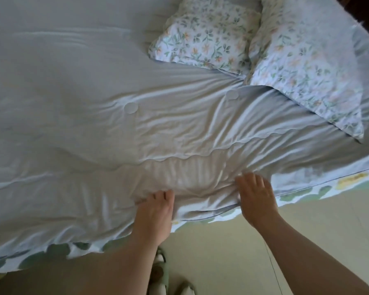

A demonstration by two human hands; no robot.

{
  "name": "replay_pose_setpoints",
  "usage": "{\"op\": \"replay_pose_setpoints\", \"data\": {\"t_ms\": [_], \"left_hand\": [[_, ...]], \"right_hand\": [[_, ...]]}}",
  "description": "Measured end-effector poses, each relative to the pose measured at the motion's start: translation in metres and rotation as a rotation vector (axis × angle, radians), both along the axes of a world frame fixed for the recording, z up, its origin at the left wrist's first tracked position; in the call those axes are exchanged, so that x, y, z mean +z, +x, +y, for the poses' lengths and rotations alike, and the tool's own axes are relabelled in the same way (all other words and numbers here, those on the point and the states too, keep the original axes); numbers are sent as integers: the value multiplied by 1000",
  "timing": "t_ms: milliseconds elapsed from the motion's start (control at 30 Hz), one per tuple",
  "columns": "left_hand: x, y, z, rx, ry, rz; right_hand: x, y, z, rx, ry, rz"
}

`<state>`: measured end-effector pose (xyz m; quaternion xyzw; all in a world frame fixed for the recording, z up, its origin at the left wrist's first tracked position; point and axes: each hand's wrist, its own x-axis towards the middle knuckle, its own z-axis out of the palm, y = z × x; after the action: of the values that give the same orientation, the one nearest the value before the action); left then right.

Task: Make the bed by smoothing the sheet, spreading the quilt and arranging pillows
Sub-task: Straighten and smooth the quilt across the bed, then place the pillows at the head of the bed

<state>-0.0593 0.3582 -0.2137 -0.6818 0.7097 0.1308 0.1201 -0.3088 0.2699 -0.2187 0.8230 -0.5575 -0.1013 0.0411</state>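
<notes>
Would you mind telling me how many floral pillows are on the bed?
2. The far floral pillow lies top centre in the view; the near floral pillow sits to its right, overlapping it, reaching toward the near edge of the bed. More may lie outside the view.
</notes>
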Motion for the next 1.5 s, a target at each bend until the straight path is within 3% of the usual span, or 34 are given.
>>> {"op": "replay_pose_setpoints", "data": {"t_ms": [167,300,700,800,1067,1500], "left_hand": [[5,-33,-35,-90,62,12],[2,-46,-44,-80,144,-58],[31,-83,-33,209,372,-66],[56,-96,-37,271,333,-13],[202,-119,-93,428,29,117],[414,-181,-133,440,-310,220]], "right_hand": [[1,-27,-36,-65,3,66],[4,-35,-52,-45,197,131],[20,-75,-41,48,573,12],[46,-84,-46,-40,652,-128],[186,-110,-90,-68,511,-326],[397,-173,-126,-77,302,-444]]}}
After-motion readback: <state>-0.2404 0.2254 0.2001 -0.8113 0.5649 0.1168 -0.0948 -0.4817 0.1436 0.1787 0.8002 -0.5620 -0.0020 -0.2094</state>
